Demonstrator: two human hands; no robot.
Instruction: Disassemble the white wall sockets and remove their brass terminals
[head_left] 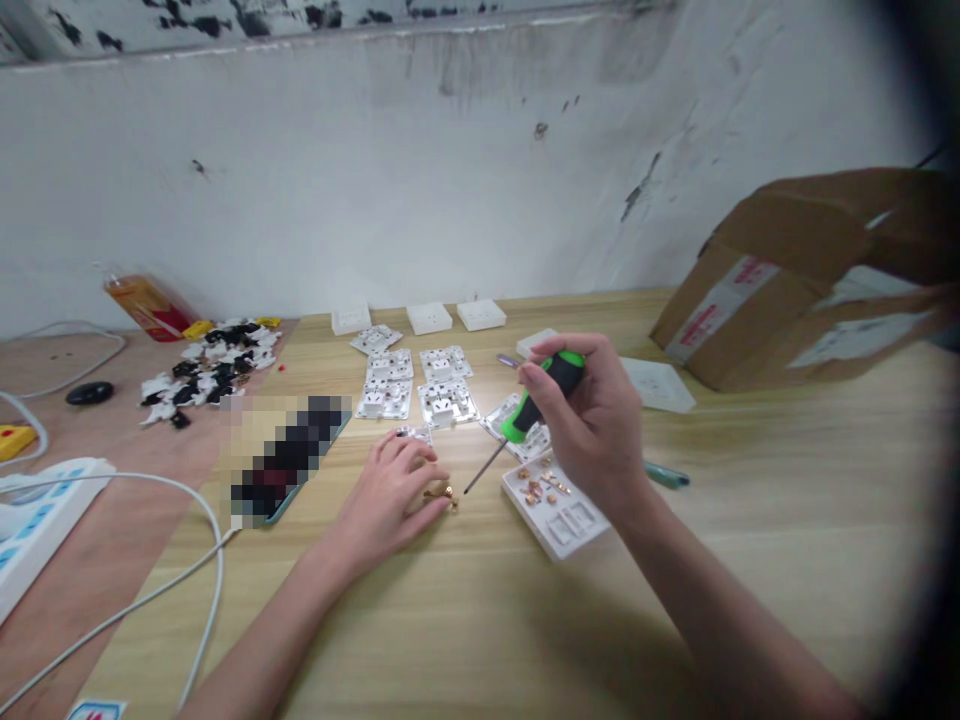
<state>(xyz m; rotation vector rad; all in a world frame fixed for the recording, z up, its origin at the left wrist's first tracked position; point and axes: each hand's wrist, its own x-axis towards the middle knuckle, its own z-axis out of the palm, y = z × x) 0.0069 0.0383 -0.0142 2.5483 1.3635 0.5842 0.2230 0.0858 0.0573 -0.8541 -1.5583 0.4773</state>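
A green and black screwdriver [553, 388] is gripped by its handle in my right hand [600, 425]. Its shaft slants down to the left, and the tip hovers near a small brass part [451, 496] at my left fingertips. My left hand [394, 500] rests low on the table with its fingers curled and the thumb close to the index finger around that part. Below my right hand lies a white plastic tray [559, 545] with several brass pieces [534, 490] in it. White socket panels [448, 403] lie beyond my left hand, one partly hidden by its fingers.
White square covers [429, 318] stand along the wall. A cardboard box [780, 290] is at the right. To the left are a phone [296, 460], a white cable [217, 560], a power strip [52, 510], a black mouse [90, 393] and a heap of black and white parts [217, 365].
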